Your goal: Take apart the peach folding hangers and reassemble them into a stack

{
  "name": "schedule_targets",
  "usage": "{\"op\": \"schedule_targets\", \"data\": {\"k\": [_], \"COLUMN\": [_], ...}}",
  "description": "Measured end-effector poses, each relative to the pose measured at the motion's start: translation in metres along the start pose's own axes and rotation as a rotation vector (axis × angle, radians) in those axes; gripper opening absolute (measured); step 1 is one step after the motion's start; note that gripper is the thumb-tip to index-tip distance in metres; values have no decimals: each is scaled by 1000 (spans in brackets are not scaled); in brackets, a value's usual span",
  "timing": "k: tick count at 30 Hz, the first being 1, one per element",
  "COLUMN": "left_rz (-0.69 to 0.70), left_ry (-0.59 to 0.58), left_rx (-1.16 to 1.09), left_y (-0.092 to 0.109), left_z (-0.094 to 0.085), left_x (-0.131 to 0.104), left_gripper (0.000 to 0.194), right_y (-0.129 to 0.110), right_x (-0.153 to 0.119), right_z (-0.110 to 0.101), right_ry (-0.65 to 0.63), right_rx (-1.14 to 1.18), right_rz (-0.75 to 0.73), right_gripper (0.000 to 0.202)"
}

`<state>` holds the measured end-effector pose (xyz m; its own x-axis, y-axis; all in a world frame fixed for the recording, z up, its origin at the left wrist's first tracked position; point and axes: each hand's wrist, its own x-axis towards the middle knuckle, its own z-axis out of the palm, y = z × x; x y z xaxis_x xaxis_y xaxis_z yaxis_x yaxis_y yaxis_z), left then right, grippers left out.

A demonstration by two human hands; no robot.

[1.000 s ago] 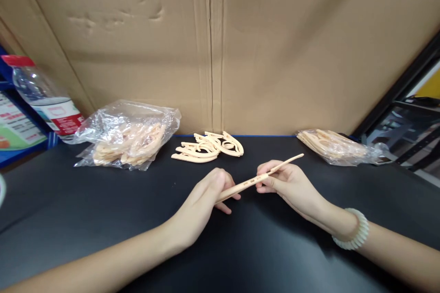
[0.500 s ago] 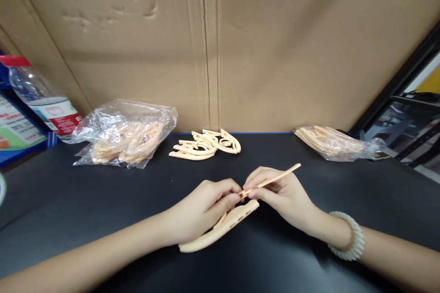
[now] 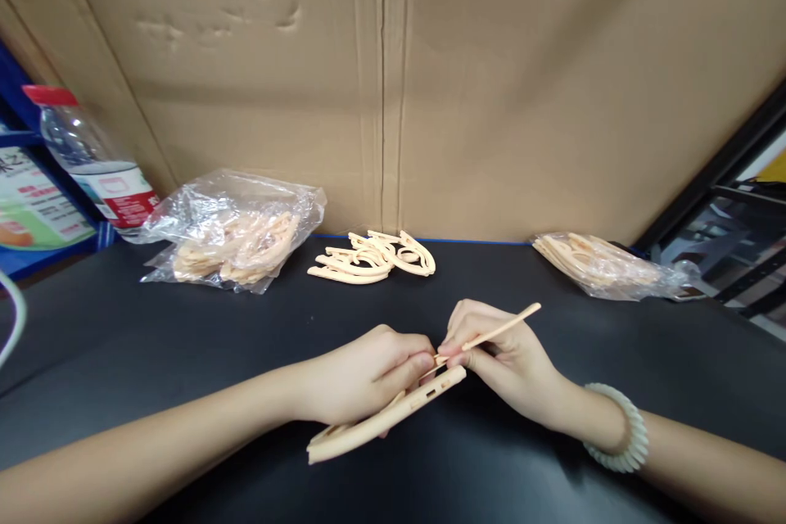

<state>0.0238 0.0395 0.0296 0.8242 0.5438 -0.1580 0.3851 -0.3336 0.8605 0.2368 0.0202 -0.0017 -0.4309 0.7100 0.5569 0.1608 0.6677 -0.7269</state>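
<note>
"What's that on your right wrist (image 3: 577, 401)?"

"My bracelet (image 3: 639, 430), a thick, pale ring, whitish with a hint of green."

"Plain or patterned?"

"Ribbed. Rounded ridges sit side by side around the band, so its edge looks scalloped. I can't tell whether they're separate beads or one coil."

"And the rest of you?"

"My forearms (image 3: 153, 438) are bare as far as they show. My left hand (image 3: 362, 372) and right hand (image 3: 512, 356) are ungloved, and my left wrist (image 3: 295, 393) is bare."
</note>
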Motion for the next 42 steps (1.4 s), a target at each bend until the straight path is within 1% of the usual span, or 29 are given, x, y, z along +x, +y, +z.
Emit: {"op": "schedule_targets", "data": {"k": [5, 8, 11, 12, 14, 16, 17, 18, 19, 22, 24, 26, 28, 30, 33, 35, 38, 39, 42], "left_rz": [-73, -89, -67, -55, -20, 21, 38, 43, 29, -102, -179, -214, -250, -276, -250, -234, -220, -210, -172], "left_ry": [-56, -84, -109, -97, -48, 23, 65, 113, 164, 302, 361, 377, 380, 383, 366, 362, 392, 401, 426], "left_rx": [-113, -247, -439, -504, -624, -744, -803, -867, -937, -1169, -1274, -1310, -1333, -1375, -1435, -1438, -1389, -1367, -1313], "left_y": [-5, -9, -12, -12, -14, -16, -18, -19, -21, -24, -24, -21, -17, -14, -12, -12, -13, -14, -15], "left_z": [0, 1, 3, 4, 5, 4, 2, 1, -1, -8, -10, -12, -13, -14, -16, -16, -14, -13, -10], "left_x": [-1, 1, 5, 7, 10, 13, 15, 16, 17, 21, 22, 23, 22, 20, 18, 16, 15, 15, 14], "left_gripper": [40, 42, 42, 41, 36, 33, 32, 30, 27, 16, 19, 24, 30, 39, 53, 52, 38, 38, 51], "right_y": [6, 0, -11, -14, -17, -17, -16, -15, -12, 0, 11, 22, 28, 30, 27, 25, 27, 28, 28], "right_x": [-1, 3, 8, 10, 13, 17, 18, 20, 20, 19, 15, 12, 10, 11, 11, 10, 5, 4, 3], "right_z": [-2, -2, 1, 1, -2, -12, -18, -26, -33, -49, -53, -52, -51, -51, -50, -50, -49, -48, -46], "right_ry": [-25, -49, -55, -37, 45, 126, 143, 134, 99, -38, -45, -19, -28, -58, -80, -90, -95, -92, -90], "right_rx": [9, 16, 49, 74, 130, 152, 143, 133, 126, 136, 93, -16, -119, -177, -254, -321, -436, -481, -604], "right_rz": [-50, -88, -103, -72, 39, 166, 225, 282, 334, 469, 541, 590, 605, 605, 601, 590, 568, 558, 535], "right_gripper": [15, 18, 22, 20, 14, 9, 9, 13, 19, 44, 61, 73, 78, 77, 74, 73, 70, 69, 64]}}
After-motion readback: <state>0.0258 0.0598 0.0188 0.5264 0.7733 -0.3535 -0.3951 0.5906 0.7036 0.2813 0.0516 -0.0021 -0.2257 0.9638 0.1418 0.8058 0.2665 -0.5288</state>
